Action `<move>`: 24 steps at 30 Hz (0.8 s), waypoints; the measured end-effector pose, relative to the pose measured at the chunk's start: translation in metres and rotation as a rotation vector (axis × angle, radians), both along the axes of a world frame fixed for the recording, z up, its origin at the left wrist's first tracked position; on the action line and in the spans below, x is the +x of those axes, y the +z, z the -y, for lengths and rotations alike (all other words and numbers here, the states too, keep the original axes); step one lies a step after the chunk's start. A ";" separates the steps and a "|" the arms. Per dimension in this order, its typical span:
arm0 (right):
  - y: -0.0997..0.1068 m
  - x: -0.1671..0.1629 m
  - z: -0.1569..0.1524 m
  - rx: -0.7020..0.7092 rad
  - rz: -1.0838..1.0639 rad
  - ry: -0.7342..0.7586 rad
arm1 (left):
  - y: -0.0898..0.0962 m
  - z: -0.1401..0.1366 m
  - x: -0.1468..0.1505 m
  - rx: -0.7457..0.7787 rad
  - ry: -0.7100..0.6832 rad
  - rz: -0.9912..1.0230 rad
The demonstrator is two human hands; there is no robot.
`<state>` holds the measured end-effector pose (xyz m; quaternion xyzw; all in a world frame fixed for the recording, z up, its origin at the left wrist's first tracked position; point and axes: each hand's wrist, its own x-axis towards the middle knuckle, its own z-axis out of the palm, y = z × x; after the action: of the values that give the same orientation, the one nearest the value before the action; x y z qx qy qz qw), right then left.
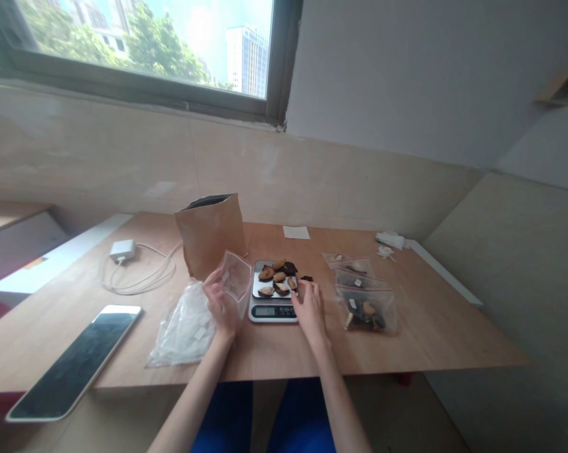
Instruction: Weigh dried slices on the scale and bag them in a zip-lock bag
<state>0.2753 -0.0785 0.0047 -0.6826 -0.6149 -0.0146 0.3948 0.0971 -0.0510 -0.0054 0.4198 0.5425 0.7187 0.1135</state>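
My left hand point(221, 306) grips a small clear zip bag point(239, 277) with a red seal line, its mouth spread apart. Beside it, a kitchen scale point(274, 313) bears several brown and dark pieces that look like dried mushrooms point(279, 277). At the scale's right edge is my right hand point(309, 309), its fingers curled in. A dark mushroom piece point(306, 278) shows at those fingertips, partly hidden by them; the grip looks closed on it. The scale's display is too small to read.
A brown paper bag point(213, 233) stands behind the left hand, and clear plastic bags point(184, 327) lie beside that hand. Filled zip bags point(369, 308) overlap at right. A phone point(79, 358), a white charger point(123, 250) with cable and a paper slip point(296, 232) also lie here.
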 end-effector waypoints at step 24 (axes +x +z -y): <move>0.098 -0.065 0.015 0.022 -0.079 0.463 | 0.000 0.004 0.002 0.070 -0.126 -0.026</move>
<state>0.2104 -0.0932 0.1029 -0.5190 -0.7390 0.0964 0.4186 0.0987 -0.0550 -0.0052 0.4662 0.4908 0.7232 0.1367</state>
